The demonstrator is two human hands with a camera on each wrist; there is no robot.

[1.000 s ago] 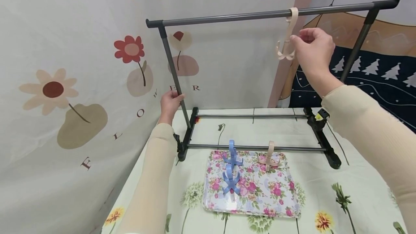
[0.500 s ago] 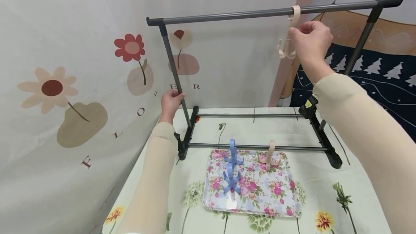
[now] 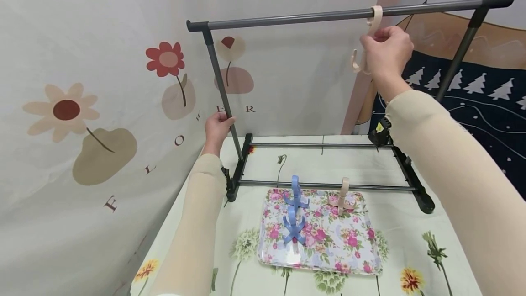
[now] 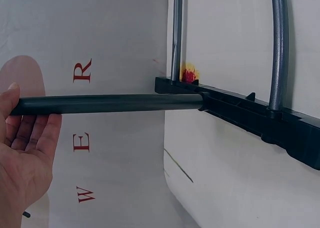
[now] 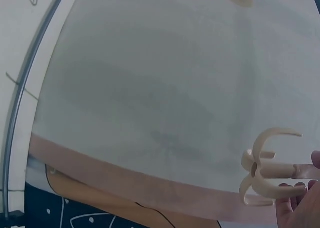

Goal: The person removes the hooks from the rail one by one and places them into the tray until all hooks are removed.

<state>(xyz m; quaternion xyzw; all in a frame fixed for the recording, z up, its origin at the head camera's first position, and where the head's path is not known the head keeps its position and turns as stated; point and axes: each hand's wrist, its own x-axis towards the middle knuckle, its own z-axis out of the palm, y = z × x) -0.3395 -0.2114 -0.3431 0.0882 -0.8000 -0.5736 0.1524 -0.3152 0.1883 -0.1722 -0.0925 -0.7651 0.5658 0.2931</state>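
Observation:
A dark metal clothes rack [image 3: 287, 21] stands on the table. My left hand [image 3: 216, 131] holds its left post [image 3: 219, 76], thumb on one side and fingers on the other, as the left wrist view shows along the post [image 4: 110, 103]. Over the top bar, right of its middle, hooks a cream multi-prong hanger hook [image 3: 355, 60]. My right hand [image 3: 388, 54] pinches its shaft just under the bar, hiding part of it. In the right wrist view, the curved prongs of the hook [image 5: 275, 170] show beside my fingertips [image 5: 285, 203].
A floral tray [image 3: 328, 259] lies in front of the rack's lower bar. On it rest two blue hooks [image 3: 296, 200] [image 3: 293, 229] and a beige one [image 3: 343, 200]. A black base fitting [image 3: 380, 132] shows beside my right sleeve. A printed curtain [image 3: 287, 90] hangs behind.
My right hand has shifted up the hook's shaft and slightly left, covering more of the hook; the right forearm has swung left. My left hand stays on the post.

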